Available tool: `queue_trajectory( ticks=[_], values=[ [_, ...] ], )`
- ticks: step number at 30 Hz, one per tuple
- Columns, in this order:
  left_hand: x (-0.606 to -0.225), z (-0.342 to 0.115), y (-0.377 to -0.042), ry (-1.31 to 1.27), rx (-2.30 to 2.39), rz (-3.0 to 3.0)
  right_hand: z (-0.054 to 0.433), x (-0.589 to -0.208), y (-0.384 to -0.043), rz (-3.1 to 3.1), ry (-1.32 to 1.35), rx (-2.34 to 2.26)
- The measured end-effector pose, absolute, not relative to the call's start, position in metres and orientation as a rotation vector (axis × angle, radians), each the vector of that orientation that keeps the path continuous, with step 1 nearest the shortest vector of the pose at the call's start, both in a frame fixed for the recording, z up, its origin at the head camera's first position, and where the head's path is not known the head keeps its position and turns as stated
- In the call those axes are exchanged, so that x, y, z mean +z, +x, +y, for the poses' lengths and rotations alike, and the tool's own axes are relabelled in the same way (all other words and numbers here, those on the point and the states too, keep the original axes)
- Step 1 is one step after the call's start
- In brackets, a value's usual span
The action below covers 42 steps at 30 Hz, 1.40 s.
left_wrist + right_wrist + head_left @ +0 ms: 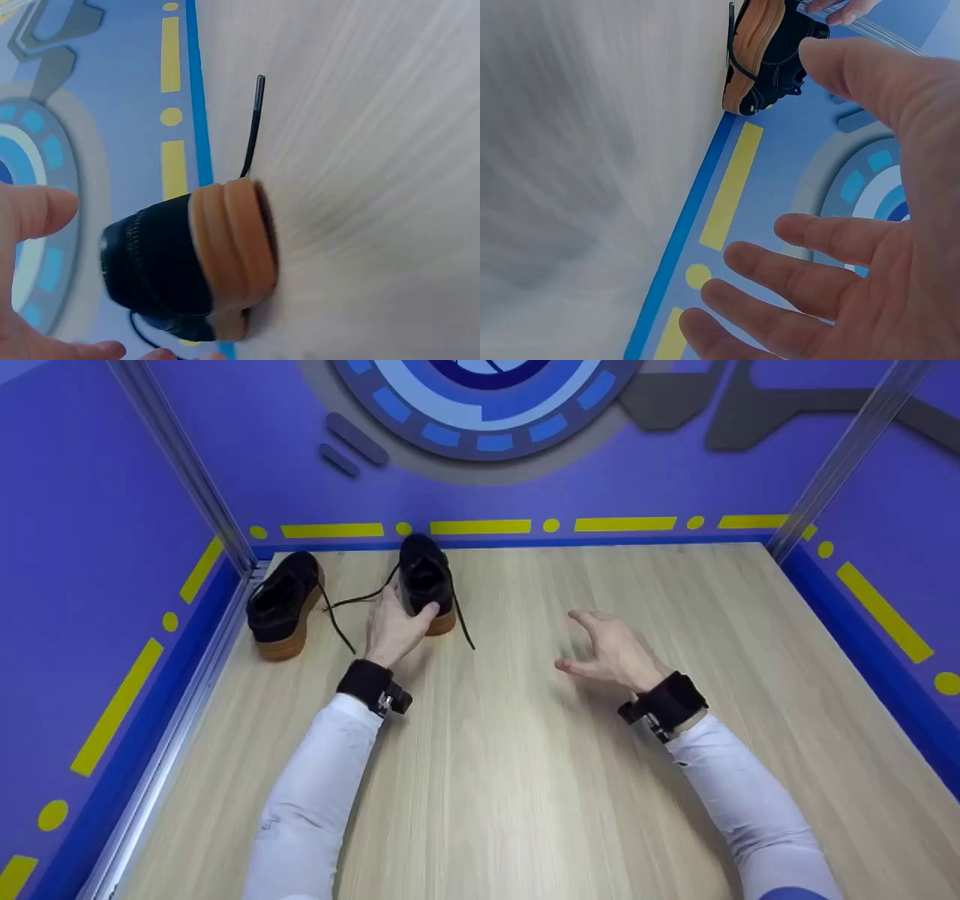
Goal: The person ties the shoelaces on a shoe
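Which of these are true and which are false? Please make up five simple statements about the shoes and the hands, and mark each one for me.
1. The corner shoe and the other shoe both have brown soles. True.
2. The left grip is nearer the shoes than the right grip. True.
3. The right grip is holding a shoe. False: it holds nothing.
4. Both shoes are upside down. False: their soles face down, towards the table.
5. A loose lace end shows beside the other shoe. True.
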<state>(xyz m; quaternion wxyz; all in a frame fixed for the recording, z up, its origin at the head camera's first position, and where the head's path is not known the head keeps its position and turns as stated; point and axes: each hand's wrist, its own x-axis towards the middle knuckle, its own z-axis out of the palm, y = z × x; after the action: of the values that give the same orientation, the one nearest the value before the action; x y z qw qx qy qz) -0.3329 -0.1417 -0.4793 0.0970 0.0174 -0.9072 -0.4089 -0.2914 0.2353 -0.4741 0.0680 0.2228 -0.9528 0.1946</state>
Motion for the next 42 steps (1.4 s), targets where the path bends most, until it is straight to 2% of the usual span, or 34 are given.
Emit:
queue_trajectory(
  ticks=[10,23,42],
  values=[
    [-0.491,-0.136,-0.355,0.189,-1.319,-2.623,0.201,-0.482,-0.306,-2.853,0.752,0.807],
    [-0.496,-0.117,-0.381,0.292,-1.352,-2.606,0.162,-0.487,-0.33,-2.961,0.648,1.243],
    [-0.499,-0.112,-0.394,0.281,-1.393,-2.589,0.1,-0.494,-0.382,-2.762,0.136,2.096]
  ],
)
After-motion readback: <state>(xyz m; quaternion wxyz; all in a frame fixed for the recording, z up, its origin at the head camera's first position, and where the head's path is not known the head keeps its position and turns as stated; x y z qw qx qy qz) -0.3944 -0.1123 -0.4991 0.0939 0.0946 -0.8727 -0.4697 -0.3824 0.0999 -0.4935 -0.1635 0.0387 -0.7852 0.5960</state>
